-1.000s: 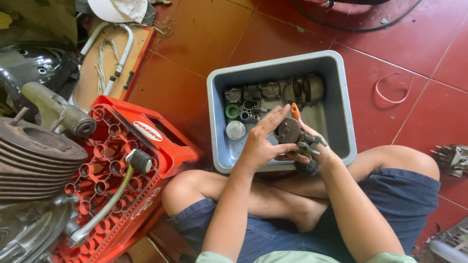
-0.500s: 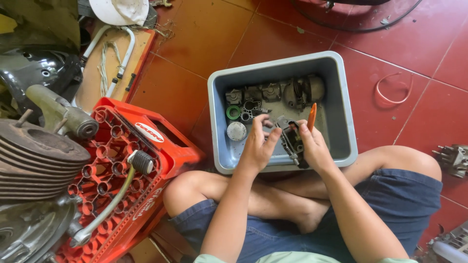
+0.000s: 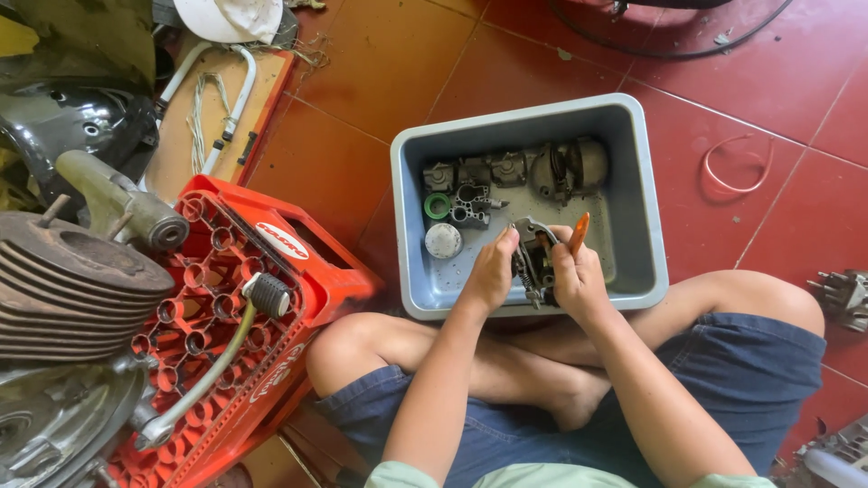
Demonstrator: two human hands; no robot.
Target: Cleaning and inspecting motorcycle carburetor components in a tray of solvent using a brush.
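Note:
I sit cross-legged on a red tiled floor with a grey plastic tub (image 3: 642, 181) in front of my legs. Over its near side, my left hand (image 3: 491, 271) and my right hand (image 3: 575, 278) grip a dark metal engine part (image 3: 533, 262) between them. My right hand also holds an orange-handled tool (image 3: 579, 232), its handle pointing up and away. Inside the tub lie several grimy metal parts (image 3: 506, 173), a green ring (image 3: 437, 206) and a round white cap (image 3: 443, 240).
A red plastic crate (image 3: 271, 289) lies to my left with a curved metal lever (image 3: 203, 380) on it. A finned engine cylinder (image 3: 68, 280) sits at the far left. A thin red ring (image 3: 737, 167) lies on the tiles at right, and a metal part (image 3: 845, 294) at the right edge.
Both hands have lowered the engine part toward the tub's near side. The part has turned in my grip, and the orange handle now stands up from my right hand.

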